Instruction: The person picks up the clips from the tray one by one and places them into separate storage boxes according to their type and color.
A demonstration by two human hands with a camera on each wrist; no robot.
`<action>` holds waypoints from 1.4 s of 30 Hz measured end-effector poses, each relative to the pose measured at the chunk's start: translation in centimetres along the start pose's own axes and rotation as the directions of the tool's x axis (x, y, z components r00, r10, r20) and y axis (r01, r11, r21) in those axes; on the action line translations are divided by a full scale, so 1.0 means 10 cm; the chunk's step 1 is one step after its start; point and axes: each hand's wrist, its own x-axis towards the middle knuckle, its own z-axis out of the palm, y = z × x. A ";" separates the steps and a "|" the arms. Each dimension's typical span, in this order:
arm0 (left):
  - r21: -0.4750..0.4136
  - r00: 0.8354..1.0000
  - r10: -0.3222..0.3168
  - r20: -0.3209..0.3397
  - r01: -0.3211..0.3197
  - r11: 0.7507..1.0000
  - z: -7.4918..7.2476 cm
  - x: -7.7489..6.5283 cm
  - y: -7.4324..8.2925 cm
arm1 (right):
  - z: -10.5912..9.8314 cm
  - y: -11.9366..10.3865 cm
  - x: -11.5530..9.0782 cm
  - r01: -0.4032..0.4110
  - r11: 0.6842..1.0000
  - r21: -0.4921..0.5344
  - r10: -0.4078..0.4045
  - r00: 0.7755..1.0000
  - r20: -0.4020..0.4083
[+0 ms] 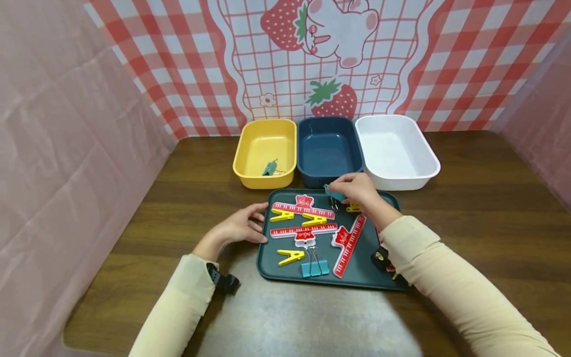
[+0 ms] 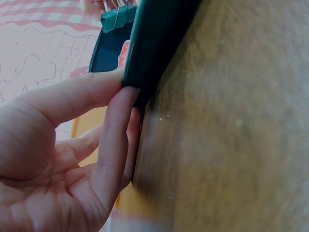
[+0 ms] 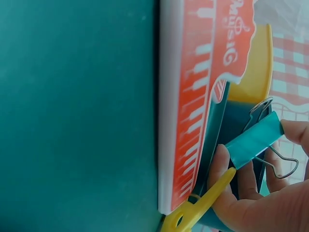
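My right hand [image 1: 357, 188] pinches a teal binder clip [image 3: 256, 140] above the far edge of the dark green tray [image 1: 276, 270]. The clip's wire handles stick out on both sides. Thumb and fingers of my left hand [image 1: 241, 224] hold the tray's left rim, seen closely in the left wrist view. On the tray lie red-and-white piano-print clips [image 1: 349, 245], several yellow clothespins [image 1: 291, 257] and another teal binder clip [image 1: 314, 268]. A yellow clothespin [image 3: 198, 205] is just beside the right fingers. My right forearm hides part of the tray's right side.
Behind the tray stand three bins side by side: a yellow bin [image 1: 238, 166] with a teal binder clip [image 1: 270, 168] inside, a dark blue bin [image 1: 330, 144] and a white bin [image 1: 397, 148]. A checked cloth [image 1: 187, 59] hangs behind them. Wooden tabletop [image 1: 482, 198] surrounds the tray.
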 end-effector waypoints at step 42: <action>-0.011 1.000 0.019 0.006 -0.019 1.000 0.01 0.02 -0.02 | 0.36 -0.46 -0.02 0.109 0.993 0.043 -0.111 0.993 0.036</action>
